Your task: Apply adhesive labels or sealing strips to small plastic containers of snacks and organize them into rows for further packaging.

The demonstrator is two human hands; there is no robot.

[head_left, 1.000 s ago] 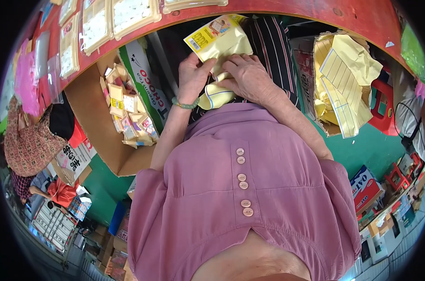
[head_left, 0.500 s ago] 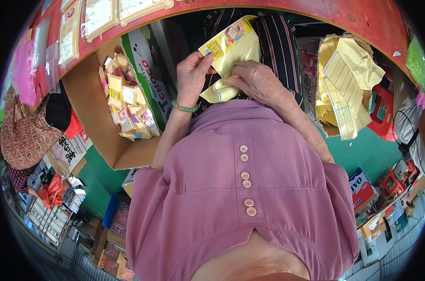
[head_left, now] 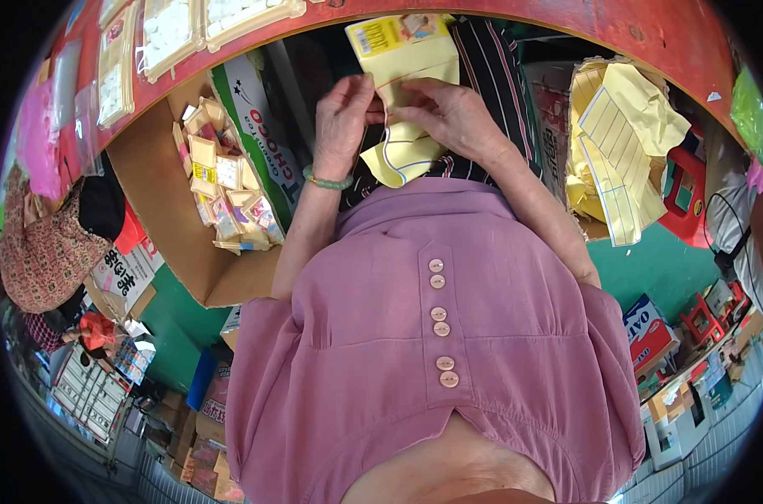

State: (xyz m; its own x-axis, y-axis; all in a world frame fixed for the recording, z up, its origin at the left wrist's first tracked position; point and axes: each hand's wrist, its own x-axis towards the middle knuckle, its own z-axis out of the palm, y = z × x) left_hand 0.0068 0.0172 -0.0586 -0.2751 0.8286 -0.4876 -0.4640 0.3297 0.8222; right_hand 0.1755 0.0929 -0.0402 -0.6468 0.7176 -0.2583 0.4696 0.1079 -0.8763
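A yellow label sheet [head_left: 411, 67] with a printed picture at its far end lies over my lap, and its near end curls toward me. My left hand [head_left: 346, 118], with a green bead bracelet [head_left: 328, 181] at the wrist, is closed on the sheet's left edge. Thumb and fingers of my right hand [head_left: 455, 116] pinch the sheet near its middle. Some fingertips of both hands are hidden. At my left, an open cardboard box [head_left: 159, 168] holds a heap of small clear packs [head_left: 228, 172], one bearing a yellow label.
A red table edge [head_left: 549, 25] curves across the far side, with trays of white pieces [head_left: 170, 34] on it. Right of my lap stands a carton of crumpled yellow backing paper [head_left: 625, 143], beside a red plastic stool [head_left: 688, 197]. Another person [head_left: 41, 252] is at far left.
The sheet's printed end has swung upright and away from me. My left hand has slid from the printed part down to the sheet's edge; my right hand has shifted slightly up and left.
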